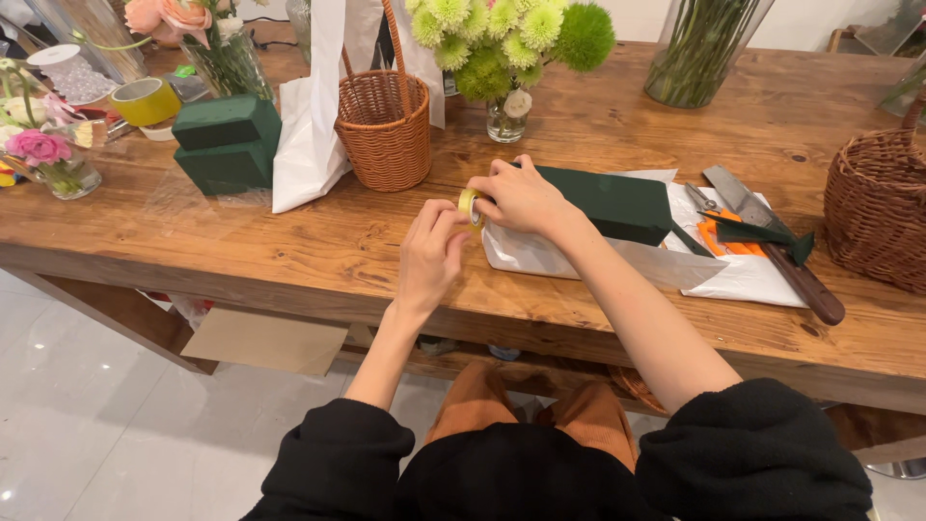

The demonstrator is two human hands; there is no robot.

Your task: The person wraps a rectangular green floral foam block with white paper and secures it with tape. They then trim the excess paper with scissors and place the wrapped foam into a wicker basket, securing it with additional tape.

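A single head-worn camera looks steeply down and forward from above the seated person's lap, close over the near edge of the long brown wooden table (pixel 289 241), facing across it toward the far side.

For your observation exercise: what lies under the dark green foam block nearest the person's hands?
The foam block rests on white paper spread over the table. The paper's edges show around it. The part of the paper directly beneath the block is covered, so anything else there cannot be seen.

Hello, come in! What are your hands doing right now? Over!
Left hand and right hand both gripping small yellow tape roll. Green foam block on white paper just beside. Nothing in the way.
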